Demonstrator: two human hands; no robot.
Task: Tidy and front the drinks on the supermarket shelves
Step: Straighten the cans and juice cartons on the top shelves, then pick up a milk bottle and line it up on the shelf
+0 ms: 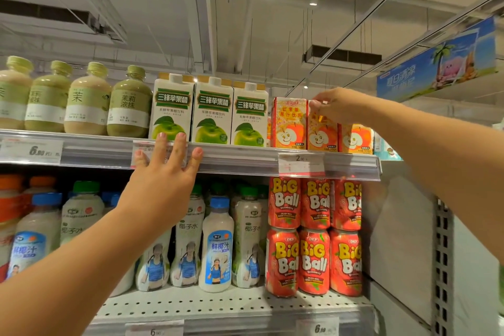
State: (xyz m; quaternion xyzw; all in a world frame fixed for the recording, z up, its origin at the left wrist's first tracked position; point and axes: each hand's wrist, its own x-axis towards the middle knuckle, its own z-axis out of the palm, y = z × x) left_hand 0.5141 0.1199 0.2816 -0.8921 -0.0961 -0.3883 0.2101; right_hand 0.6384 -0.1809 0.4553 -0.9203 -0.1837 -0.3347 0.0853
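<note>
Fingers of our right hand curl over the top of the middle orange apple-juice carton on the upper shelf, pinching its upper edge. That carton sits between a taller-looking one on its left, which stands right at the lip, and a third on its right that seems set a little further back, so we judge this small run of cartons is the part being fronted now. Our left hand is spread flat with straight fingers, its tips touching the shelf's price rail just below the leftmost green apple-vinegar carton; it holds nothing.

Beside the juice, the three vinegar cartons stand level with labels forward, and the green tea bottles further left look squared up too. On the lower shelf, the red Big Ball cans are stacked two high and face out neatly. The coconut drink bottles look less even, some turned and some set back, so they probably remain to be straightened.
</note>
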